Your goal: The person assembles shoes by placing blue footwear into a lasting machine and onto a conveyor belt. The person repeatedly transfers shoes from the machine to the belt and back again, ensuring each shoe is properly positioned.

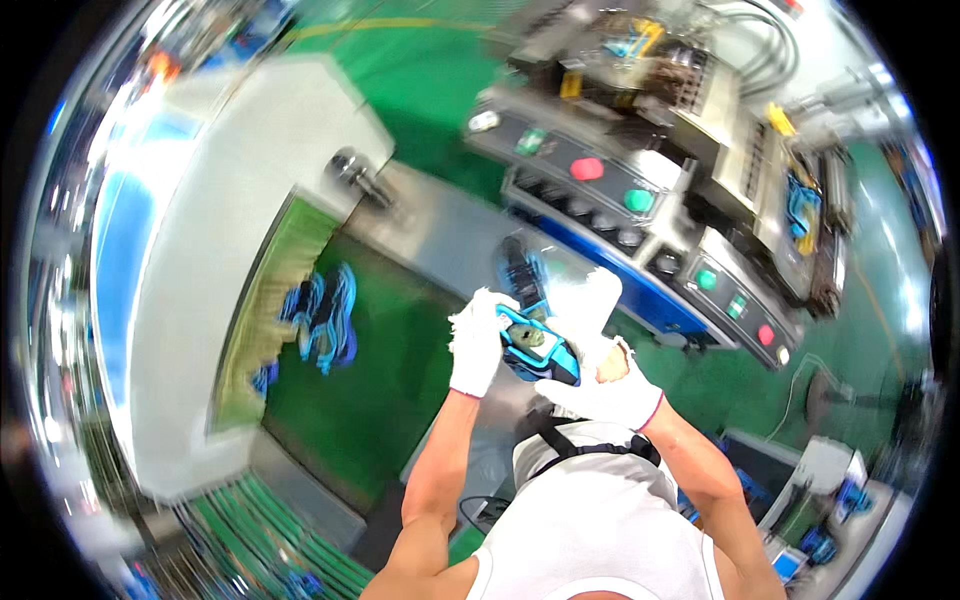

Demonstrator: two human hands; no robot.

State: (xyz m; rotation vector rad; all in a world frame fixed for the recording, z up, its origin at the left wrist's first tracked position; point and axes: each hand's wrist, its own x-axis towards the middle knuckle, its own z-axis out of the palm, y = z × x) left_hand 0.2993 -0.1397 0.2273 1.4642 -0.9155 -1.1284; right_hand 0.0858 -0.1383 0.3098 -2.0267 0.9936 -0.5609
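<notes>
Shoe upper (540, 348), blk w/ bright-blue trim & grey-green inside, sits ctr frame, held btwn L hand (477, 345) and R hand (612, 392), both white-gloved.

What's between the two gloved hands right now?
In the head view, a blue-and-black shoe lies between the left hand and the right hand. Both appear to hold it.

White sleeveless top (600, 530) — white gloves (475, 350), reddish cuff edging (656, 411) — black strap (552, 434).
</notes>
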